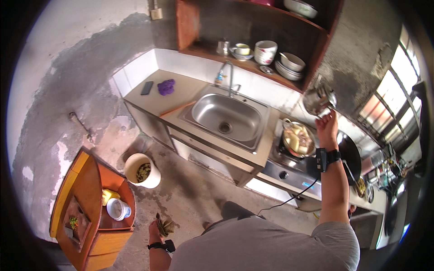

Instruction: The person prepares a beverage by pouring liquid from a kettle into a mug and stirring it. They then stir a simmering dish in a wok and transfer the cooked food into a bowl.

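My right hand (327, 127) is raised over the stove and grips a shiny metal pot lid (317, 101), held tilted near the wall. Below and to the left of it, an uncovered pot (284, 135) stands on the gas stove (271, 168), filled with pale chunks of food (298, 138). Beside the pot, partly behind my right forearm, sits a dark wok (351, 155). Low at my left side, my left hand (154, 232) holds a crumpled brownish cloth (166, 226) above the floor.
A steel sink (225, 115) with a faucet (231, 76) is set in the counter, with a wooden stick (178, 108), purple cloth (166, 87) and phone (146, 88) to its left. Dishes fill the shelf (203, 54). A white bucket (153, 176) and orange cabinet (112, 242) stand at left.
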Available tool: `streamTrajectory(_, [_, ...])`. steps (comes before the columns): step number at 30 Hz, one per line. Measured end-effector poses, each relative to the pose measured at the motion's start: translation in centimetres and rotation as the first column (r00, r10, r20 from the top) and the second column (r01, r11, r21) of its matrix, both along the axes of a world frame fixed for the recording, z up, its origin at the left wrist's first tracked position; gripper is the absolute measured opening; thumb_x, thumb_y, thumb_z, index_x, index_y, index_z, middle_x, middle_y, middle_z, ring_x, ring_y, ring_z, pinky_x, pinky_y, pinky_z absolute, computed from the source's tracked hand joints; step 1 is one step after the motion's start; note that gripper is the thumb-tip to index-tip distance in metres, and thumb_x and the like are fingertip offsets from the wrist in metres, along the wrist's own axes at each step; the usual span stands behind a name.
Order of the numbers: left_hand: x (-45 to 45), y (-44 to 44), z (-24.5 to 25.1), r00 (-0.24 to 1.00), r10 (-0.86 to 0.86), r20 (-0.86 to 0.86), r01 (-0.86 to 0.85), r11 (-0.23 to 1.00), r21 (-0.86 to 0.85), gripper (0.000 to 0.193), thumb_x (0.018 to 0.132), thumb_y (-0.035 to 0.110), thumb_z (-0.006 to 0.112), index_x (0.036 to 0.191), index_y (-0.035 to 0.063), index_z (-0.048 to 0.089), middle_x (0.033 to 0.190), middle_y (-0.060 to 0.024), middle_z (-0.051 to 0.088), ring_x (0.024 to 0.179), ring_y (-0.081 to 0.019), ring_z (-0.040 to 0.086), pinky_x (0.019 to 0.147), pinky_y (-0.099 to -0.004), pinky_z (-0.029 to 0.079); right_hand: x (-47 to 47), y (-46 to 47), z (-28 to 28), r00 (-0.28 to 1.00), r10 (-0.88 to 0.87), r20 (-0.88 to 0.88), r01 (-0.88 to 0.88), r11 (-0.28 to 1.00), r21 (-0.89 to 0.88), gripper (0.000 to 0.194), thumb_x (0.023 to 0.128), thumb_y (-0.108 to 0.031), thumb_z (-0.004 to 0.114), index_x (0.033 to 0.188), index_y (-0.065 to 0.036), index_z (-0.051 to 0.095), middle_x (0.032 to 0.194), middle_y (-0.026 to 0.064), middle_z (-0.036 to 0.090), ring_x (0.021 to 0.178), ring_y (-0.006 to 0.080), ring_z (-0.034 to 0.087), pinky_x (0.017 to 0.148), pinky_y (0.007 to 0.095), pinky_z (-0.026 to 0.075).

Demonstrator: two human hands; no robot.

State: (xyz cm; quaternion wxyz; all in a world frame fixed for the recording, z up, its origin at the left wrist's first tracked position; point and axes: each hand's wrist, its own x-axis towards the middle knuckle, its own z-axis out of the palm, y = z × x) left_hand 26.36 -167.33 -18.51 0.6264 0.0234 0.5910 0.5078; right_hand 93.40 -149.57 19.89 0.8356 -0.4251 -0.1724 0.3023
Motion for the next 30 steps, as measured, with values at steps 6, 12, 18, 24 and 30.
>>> streamTrajectory(6, [0.0,4.1,2.1,0.999,0.021,-0.046,-0.015,0.993,0.120,0.027,0.096,0.025,0.043,0.100,0.0028,0.058,0.089,-0.0113,0.063,0.078,-0.0252,0.065,0.067,-0.0394,0.056,-14.6,20.0,2.1,0.878,0.475,-0.063,-0.468,0.878,0.096,0.037,0.092,-0.029,0.050,0.061,-0.020,0.032,0.052,-0.0046,0.024,0.049,0.0115,0.026,0.063,0.0337,0.038])
streamTrajectory(12, [-2.1,2.8,2.2,0.979,0.202,0.010,-0.202,0.975,0.096,0.048,0.095,0.040,0.041,0.099,-0.0038,0.061,0.087,-0.0152,0.067,0.073,-0.0283,0.066,0.063,-0.0385,0.056,-22.9,38.3,1.4,0.842,0.538,0.025,-0.539,0.839,0.073,0.032,0.093,-0.032,0.050,0.065,-0.019,0.041,0.055,-0.0048,0.033,0.049,0.0115,0.035,0.067,0.0410,0.047])
streamTrajectory(18, [0.8,-2.7,9.9,0.947,0.276,0.164,-0.274,0.961,-0.034,0.051,0.096,0.040,0.036,0.104,-0.0054,0.060,0.096,-0.0184,0.066,0.085,-0.0295,0.066,0.072,-0.0431,0.055,-23.5,51.2,-2.4,0.709,0.291,0.642,-0.039,0.925,-0.377,0.054,0.092,-0.045,0.039,0.096,0.004,0.062,0.083,0.0161,0.065,0.070,0.0278,0.064,0.054,0.0373,0.052])
streamTrajectory(24, [0.1,7.3,15.7,0.900,0.433,0.044,-0.436,0.893,0.117,0.039,0.094,0.027,0.037,0.114,-0.0004,0.058,0.113,-0.0169,0.061,0.102,-0.0281,0.061,0.086,-0.0404,0.051,-21.7,56.1,-2.0,0.841,0.388,0.377,-0.278,0.907,-0.316,0.037,0.094,-0.037,0.039,0.088,-0.005,0.059,0.081,0.0061,0.057,0.071,0.0186,0.056,0.066,0.0371,0.054])
streamTrajectory(30, [-0.7,25.6,20.3,0.940,0.271,-0.206,-0.186,0.916,0.354,0.041,0.080,0.001,0.046,0.120,0.0059,0.050,0.107,-0.0093,0.057,0.100,-0.0247,0.058,0.084,-0.0354,0.050,-21.8,55.8,-2.5,0.898,0.397,0.189,-0.330,0.893,-0.308,0.034,0.090,-0.035,0.053,0.079,-0.003,0.060,0.073,0.0052,0.058,0.055,0.0170,0.053,0.051,0.0311,0.049])
